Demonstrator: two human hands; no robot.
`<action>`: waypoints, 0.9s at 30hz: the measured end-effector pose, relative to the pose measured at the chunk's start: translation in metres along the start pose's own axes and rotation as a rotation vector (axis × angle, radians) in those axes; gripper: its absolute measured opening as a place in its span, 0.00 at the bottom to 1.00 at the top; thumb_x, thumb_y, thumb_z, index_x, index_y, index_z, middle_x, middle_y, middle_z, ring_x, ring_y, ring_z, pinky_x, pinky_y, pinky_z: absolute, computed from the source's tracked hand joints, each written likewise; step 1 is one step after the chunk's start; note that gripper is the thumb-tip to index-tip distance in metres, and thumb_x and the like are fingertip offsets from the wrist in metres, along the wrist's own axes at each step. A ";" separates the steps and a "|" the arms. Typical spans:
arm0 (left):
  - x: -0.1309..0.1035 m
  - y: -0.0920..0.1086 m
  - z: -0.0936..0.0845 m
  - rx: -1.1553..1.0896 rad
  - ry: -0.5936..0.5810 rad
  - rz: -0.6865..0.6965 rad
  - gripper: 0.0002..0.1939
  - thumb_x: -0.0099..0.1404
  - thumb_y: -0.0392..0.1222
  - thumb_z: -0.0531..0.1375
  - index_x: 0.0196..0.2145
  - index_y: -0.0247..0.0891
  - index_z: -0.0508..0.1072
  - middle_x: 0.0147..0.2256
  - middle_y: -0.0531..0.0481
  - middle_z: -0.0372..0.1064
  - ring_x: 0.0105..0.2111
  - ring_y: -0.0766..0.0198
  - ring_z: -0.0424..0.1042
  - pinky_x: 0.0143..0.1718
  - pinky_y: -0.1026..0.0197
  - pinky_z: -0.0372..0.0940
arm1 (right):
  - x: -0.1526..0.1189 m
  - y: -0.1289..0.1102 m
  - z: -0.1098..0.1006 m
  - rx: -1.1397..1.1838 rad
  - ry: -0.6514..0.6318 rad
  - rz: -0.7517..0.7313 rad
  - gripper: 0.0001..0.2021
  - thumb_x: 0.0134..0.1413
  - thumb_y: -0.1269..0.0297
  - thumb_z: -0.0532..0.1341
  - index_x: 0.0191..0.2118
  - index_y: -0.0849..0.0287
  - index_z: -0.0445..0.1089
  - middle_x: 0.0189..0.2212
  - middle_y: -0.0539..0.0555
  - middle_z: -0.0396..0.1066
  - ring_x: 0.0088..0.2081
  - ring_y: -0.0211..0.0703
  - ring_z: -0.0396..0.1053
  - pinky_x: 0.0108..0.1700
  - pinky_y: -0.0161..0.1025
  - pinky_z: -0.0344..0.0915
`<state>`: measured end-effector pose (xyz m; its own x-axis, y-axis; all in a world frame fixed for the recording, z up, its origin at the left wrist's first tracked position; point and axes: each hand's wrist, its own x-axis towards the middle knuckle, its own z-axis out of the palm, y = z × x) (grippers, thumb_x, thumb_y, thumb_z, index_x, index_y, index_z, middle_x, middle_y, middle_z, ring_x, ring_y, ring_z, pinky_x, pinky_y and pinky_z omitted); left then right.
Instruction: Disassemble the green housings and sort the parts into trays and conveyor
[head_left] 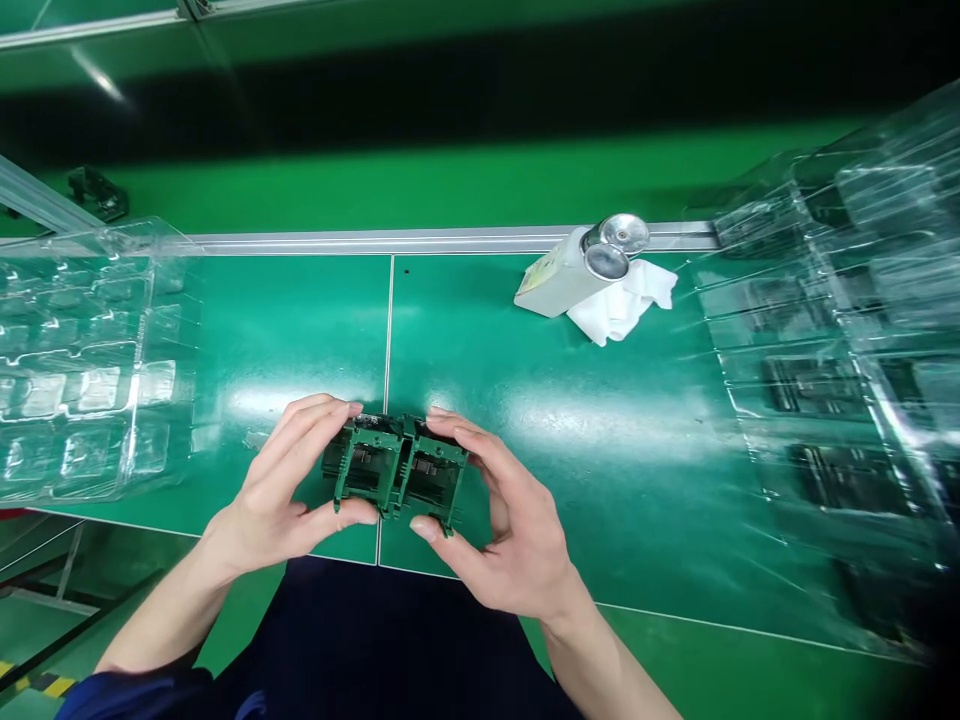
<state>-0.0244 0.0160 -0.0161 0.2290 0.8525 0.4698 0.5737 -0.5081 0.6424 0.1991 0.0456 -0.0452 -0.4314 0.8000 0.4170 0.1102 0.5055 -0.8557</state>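
Left hand [279, 492] grasps left dark frame [377, 438]; right hand [519, 535] grasps right dark frame [442, 450]. Both held side by side, near middle of green table [465, 340]; whether joined cannot be determined.

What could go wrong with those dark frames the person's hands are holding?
The frames could slip: the left hand and right hand pinch them by the edges with thumbs and fingers, so they might drop onto the table.

Their thin bars sit very close together, so they might catch or bend if pushed.

The bottle is beyond the right hand, by the cloth; a careless forward reach might knock it over.
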 end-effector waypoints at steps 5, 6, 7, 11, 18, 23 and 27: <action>-0.003 0.000 0.002 -0.032 0.008 -0.025 0.41 0.58 0.49 0.68 0.64 0.42 0.58 0.49 0.37 0.71 0.51 0.48 0.70 0.50 0.43 0.69 | 0.003 -0.005 -0.003 -0.042 -0.018 -0.018 0.34 0.52 0.67 0.64 0.64 0.55 0.53 0.55 0.63 0.68 0.58 0.56 0.66 0.55 0.57 0.70; -0.002 0.000 0.003 -0.030 0.011 -0.026 0.40 0.58 0.50 0.68 0.64 0.42 0.58 0.49 0.37 0.71 0.51 0.48 0.70 0.50 0.43 0.69 | 0.003 -0.007 -0.004 -0.052 -0.020 -0.012 0.34 0.53 0.67 0.64 0.64 0.55 0.53 0.55 0.63 0.68 0.57 0.56 0.67 0.55 0.58 0.70; -0.002 0.001 0.003 -0.027 0.014 -0.026 0.40 0.58 0.50 0.67 0.64 0.42 0.58 0.49 0.38 0.71 0.51 0.48 0.70 0.50 0.42 0.69 | 0.003 -0.008 -0.005 -0.063 -0.020 -0.009 0.34 0.53 0.67 0.64 0.64 0.55 0.53 0.55 0.63 0.68 0.57 0.56 0.67 0.55 0.58 0.70; 0.001 0.004 0.003 -0.041 0.037 -0.016 0.38 0.59 0.51 0.66 0.63 0.42 0.60 0.47 0.38 0.73 0.49 0.50 0.71 0.46 0.45 0.70 | 0.001 -0.013 -0.010 -0.122 -0.021 0.024 0.33 0.53 0.63 0.65 0.64 0.56 0.55 0.54 0.62 0.70 0.55 0.56 0.70 0.51 0.54 0.73; -0.010 0.007 0.005 -0.152 -0.019 -0.294 0.36 0.53 0.61 0.67 0.54 0.39 0.70 0.37 0.45 0.73 0.28 0.66 0.68 0.24 0.64 0.67 | 0.005 -0.016 -0.015 -0.053 -0.078 0.209 0.28 0.54 0.51 0.65 0.58 0.57 0.64 0.33 0.52 0.77 0.31 0.44 0.76 0.27 0.37 0.73; -0.010 0.007 0.005 -0.178 -0.056 -0.352 0.33 0.55 0.62 0.66 0.52 0.40 0.70 0.36 0.46 0.73 0.26 0.67 0.68 0.24 0.65 0.68 | 0.007 -0.018 -0.017 -0.124 -0.097 0.180 0.27 0.56 0.50 0.63 0.57 0.57 0.62 0.35 0.53 0.77 0.29 0.42 0.75 0.26 0.36 0.73; -0.003 0.001 -0.001 0.076 -0.093 -0.164 0.31 0.59 0.57 0.65 0.55 0.39 0.66 0.41 0.42 0.73 0.33 0.61 0.72 0.32 0.58 0.72 | 0.016 -0.014 -0.029 -0.458 -0.159 -0.032 0.26 0.58 0.57 0.63 0.59 0.60 0.60 0.48 0.63 0.74 0.47 0.52 0.75 0.46 0.48 0.75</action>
<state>-0.0248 0.0126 -0.0165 0.1970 0.9325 0.3027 0.6661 -0.3539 0.6566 0.2172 0.0607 -0.0182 -0.5685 0.7403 0.3587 0.4620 0.6481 -0.6054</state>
